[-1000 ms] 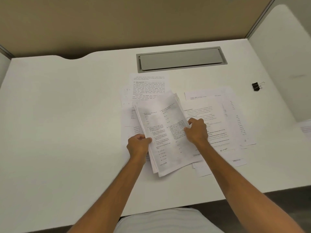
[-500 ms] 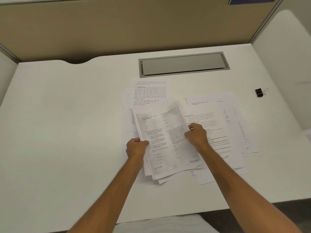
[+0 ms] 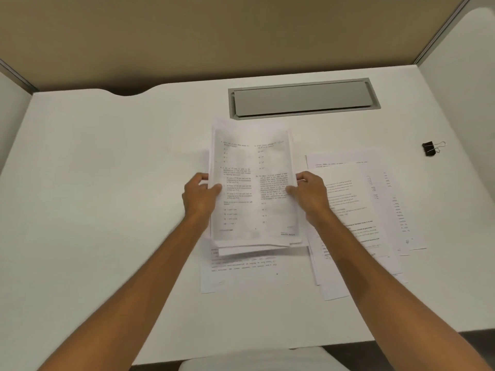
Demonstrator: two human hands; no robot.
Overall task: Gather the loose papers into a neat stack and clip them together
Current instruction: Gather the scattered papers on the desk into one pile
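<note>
A bundle of printed papers [image 3: 251, 183] is held upright-ish above the white desk [image 3: 107, 210], its long edges straight up and down. My left hand [image 3: 199, 195] grips the bundle's left edge and my right hand [image 3: 308, 195] grips its right edge. One loose sheet [image 3: 241, 271] lies flat under the bundle. Several more loose sheets [image 3: 375, 210] are spread on the desk to the right, partly under my right forearm. A black binder clip [image 3: 430, 149] sits alone at the far right of the desk, well away from both hands.
A grey cable hatch [image 3: 302, 99] is set into the desk behind the papers. Beige partition walls [image 3: 187, 36] close the back, with white side panels left and right. The desk's front edge runs just above my lap.
The bundle was tilted and lying low on the spread sheets; both hands have lifted it and turned it square, each hand now on one side edge.
</note>
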